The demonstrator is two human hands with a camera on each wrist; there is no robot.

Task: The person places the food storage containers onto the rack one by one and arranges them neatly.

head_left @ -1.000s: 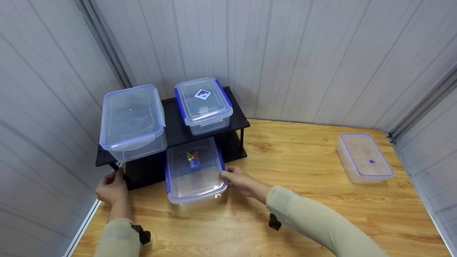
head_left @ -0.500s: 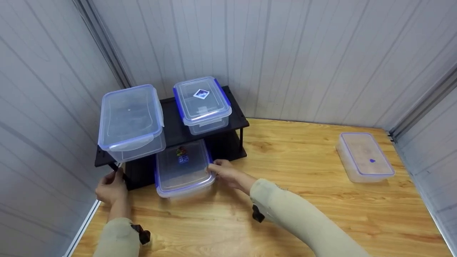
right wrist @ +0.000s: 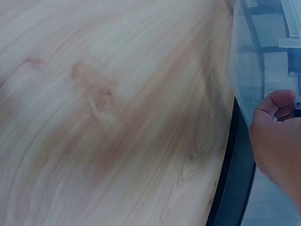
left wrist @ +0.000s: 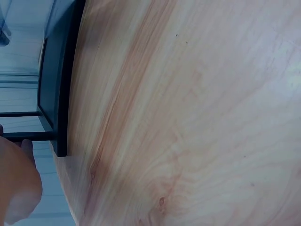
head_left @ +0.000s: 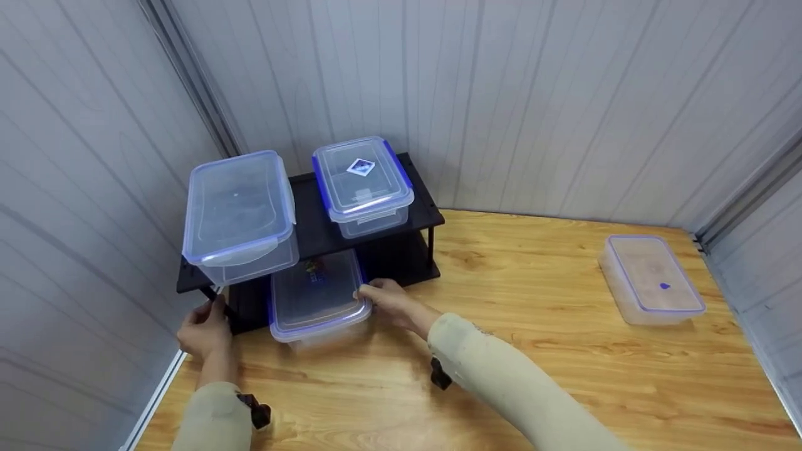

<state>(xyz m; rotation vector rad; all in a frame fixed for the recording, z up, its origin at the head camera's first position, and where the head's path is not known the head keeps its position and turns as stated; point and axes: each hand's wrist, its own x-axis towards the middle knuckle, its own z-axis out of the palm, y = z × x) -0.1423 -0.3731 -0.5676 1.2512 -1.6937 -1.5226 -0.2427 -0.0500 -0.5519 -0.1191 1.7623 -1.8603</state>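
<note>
A person's right hand (head_left: pixel 391 304) pinches the near right corner of a clear plastic food box with a blue-edged lid (head_left: pixel 319 297). The thumb is on top of the lid. That box is left of the middle of the head view, a bit below center. Its back part is under the top board of a black two-level shelf (head_left: pixel 313 219), and its front pokes out past the shelf. The bottom of the box is blurry, so I can't tell if it touches the lower board. A picture sticker (head_left: pixel 315 270) is on its lid.

The left hand (head_left: pixel 207 332), at the lower left, has its fingers bent around the shelf's thin black front post (left wrist: pixel 40 136).

Two more boxes sit on the top board, apart from each other. The big tall box (head_left: pixel 238 207) is on the left. The smaller box with dark blue side clips (head_left: pixel 363 194) is on the right, with a diamond sticker (head_left: pixel 361 167) on its lid.

Far over on the right side, another lidded box (head_left: pixel 651 275) with a blue spot sits on the wooden table (head_left: pixel 501 269).
</note>
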